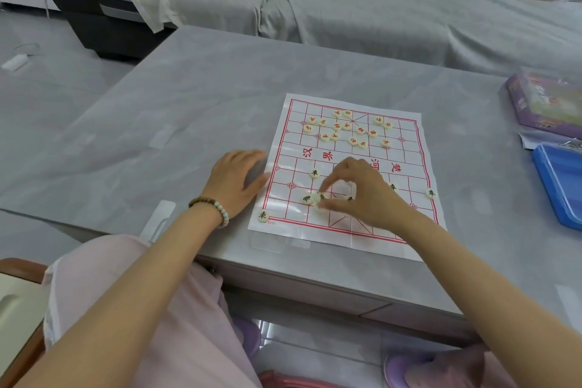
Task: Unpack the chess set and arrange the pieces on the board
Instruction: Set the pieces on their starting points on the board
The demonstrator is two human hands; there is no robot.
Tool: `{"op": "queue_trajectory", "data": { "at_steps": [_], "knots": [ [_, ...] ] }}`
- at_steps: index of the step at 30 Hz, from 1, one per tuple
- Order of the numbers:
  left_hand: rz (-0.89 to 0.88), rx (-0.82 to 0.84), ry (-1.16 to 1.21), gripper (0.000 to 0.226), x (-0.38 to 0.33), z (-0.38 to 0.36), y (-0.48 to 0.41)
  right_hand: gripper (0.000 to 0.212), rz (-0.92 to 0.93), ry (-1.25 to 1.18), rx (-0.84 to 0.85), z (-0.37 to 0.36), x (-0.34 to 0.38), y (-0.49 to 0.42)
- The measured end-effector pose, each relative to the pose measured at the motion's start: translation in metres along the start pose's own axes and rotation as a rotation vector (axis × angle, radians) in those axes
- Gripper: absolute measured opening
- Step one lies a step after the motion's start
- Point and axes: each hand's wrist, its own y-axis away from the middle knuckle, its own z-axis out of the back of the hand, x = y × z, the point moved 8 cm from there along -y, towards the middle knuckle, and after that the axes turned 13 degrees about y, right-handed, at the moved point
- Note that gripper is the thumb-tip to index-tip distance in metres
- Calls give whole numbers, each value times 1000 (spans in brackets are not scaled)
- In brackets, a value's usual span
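1. The fingers of the right hand are curled close together. Thumb and forefinger pinch a black-lettered piece on the near left part of the board, probably to carry it to its starting point.
2. The left hand lies relaxed on the table, holding nothing. Its fingertips are at the board's left edge, probably to stop the thin sheet from sliding.
3. The board's long axis runs away from the person toward the sofa, turned slightly clockwise. Its near short edge lies close to the table's front edge.
4. The red pieces sit in a loose, unsorted cluster on the far half.
5. A few black pieces are scattered on the near half. The corner piece sits on the near left corner, seemingly already placed.
6. The pieces are round discs lying flat with characters up, so they have no long axis.
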Motion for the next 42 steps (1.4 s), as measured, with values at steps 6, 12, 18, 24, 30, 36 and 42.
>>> {"op": "queue_trajectory", "data": {
  "at_steps": [6,12,18,24,30,36,42],
  "knots": [
    [42,51,-86,78,23,-11,-3,24,-96,111,-240,1,25,-62],
    [36,10,-84,80,28,-12,-6,25,-100,167,-155,-32,29,-89],
    [12,-20,-72,81,29,-11,-7,27,-69,101,-111,-30,23,-87],
    [14,-20,-60,81,29,-10,-6,21,-97,94,-142,-32,24,-90],
    [8,-13,-23,83,26,-8,-5,27,-97,-97,-235,5,15,-70],
    [-76,-140,146,62,-15,-3,-2,16,-173,-28,-293,59,-53,-13],
    [-260,11,44,47,-73,-40,-2,28,-56,352,45,22,-73,17]
  ]
}}
